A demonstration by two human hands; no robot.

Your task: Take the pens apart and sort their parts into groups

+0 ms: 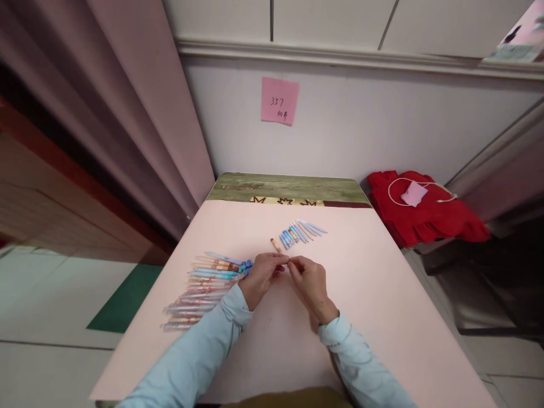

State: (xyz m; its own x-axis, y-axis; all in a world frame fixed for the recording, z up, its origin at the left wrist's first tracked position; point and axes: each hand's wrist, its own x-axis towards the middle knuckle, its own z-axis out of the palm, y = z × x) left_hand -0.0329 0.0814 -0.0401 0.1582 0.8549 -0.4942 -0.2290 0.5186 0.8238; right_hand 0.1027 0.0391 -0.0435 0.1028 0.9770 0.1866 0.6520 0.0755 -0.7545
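Note:
My left hand [262, 276] and my right hand [311, 281] meet over the middle of the table, fingertips pinched close together. Whatever lies between them is too small or too hidden to name. Just beyond the fingers is a short orange-brown piece, like a pen cap [275, 245]. Farther back, several short blue pieces [286, 239] lie beside a fan of pale, slim pointed pieces [312, 228]. Beside my left wrist, a row of pens [199, 297] in clear, blue and tan barrels is spread out, its right ends partly covered by my left hand and sleeve.
A pale sheet covers the table [382, 317], leaving its green patterned far edge [289, 186] exposed. A red cloth [429, 218] with a white cable sits off the right corner. A pink note [279, 101] is stuck on the wall behind; a curtain [140, 85] hangs at left.

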